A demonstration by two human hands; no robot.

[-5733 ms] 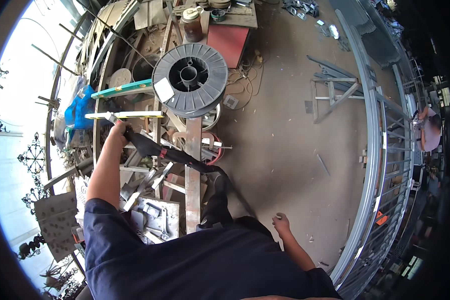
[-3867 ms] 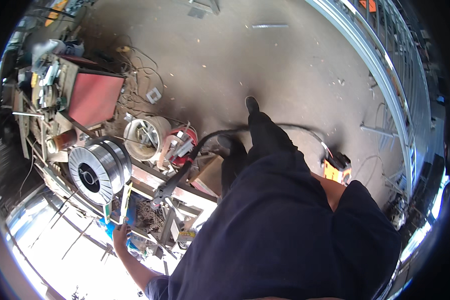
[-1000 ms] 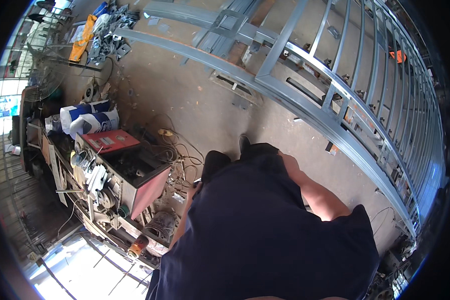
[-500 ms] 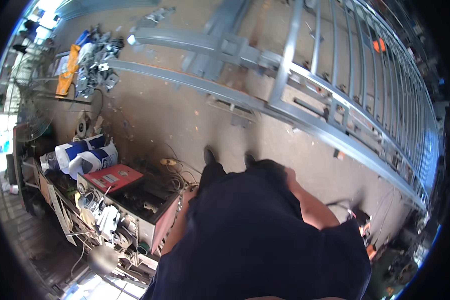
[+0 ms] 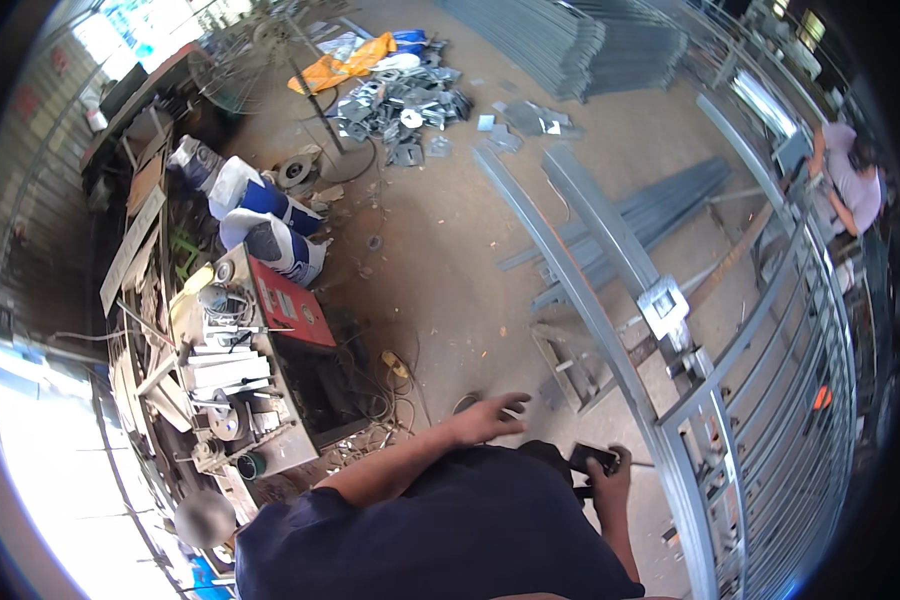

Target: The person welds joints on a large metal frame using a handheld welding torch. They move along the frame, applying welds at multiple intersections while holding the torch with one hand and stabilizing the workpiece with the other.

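My left hand point(image 5: 490, 418) is in front of my body, its fingers spread apart with nothing in them. To its right, my right hand point(image 5: 613, 482) is closed around a small black boxy object point(image 5: 588, 458); its kind is not clear, and the fingers partly cover it. A thin dark rod sticks out to the right beside that hand. Nearest to the right hand is a long grey steel rail point(image 5: 610, 345), part of a barred metal frame point(image 5: 770, 440). The right hand is apart from the rail.
At left stands a cluttered workbench point(image 5: 288, 440) with a red-topped machine point(image 5: 292, 305). Cables point(image 5: 395, 365) lie on the floor beside it. Metal scraps point(image 5: 400, 110) are heaped ahead, near a pedestal fan point(image 5: 260, 70). A co-worker point(image 5: 850, 185) is at the far right beside the frame.
My view has turned left and tilted up. My left hand has come up from beside the bench to in front of me. My right hand now shows, holding the black object.
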